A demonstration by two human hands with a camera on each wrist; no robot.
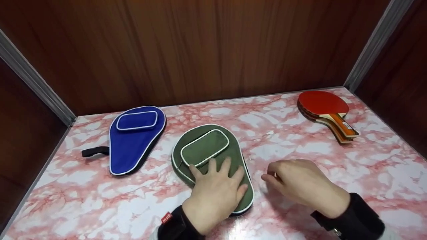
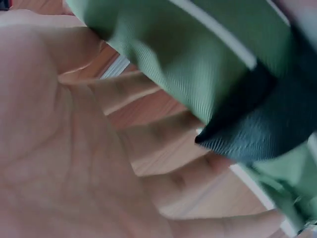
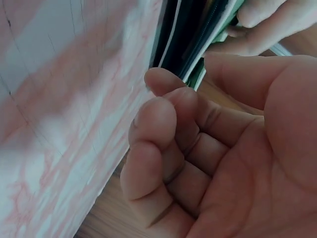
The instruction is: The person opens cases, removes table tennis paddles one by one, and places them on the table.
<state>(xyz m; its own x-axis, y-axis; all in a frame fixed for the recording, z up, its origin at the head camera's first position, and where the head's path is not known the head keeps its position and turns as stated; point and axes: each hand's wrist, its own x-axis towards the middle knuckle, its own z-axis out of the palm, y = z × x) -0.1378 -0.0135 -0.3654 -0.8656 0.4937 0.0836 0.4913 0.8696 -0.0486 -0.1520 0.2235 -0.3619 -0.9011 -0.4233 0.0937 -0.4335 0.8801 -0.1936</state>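
A green paddle case [image 1: 206, 146] with white piping lies flat in the middle of the pink marbled table [image 1: 100, 200]. My left hand [image 1: 215, 186] rests palm-down on its narrow near end, fingers spread and straight. In the left wrist view the palm [image 2: 59, 148] fills the frame with the green case fabric [image 2: 198, 54] against it. My right hand [image 1: 297, 181] hovers just right of the case, fingers loosely curled and holding nothing. The right wrist view shows that hand [image 3: 198, 158] empty, its thumb tip close to the case's edge [image 3: 198, 29].
A blue paddle case [image 1: 133, 143] with a black strap lies to the left. A stack of red-faced paddles [image 1: 323, 105] sits at the back right corner. Brown wooden walls close in the table on three sides.
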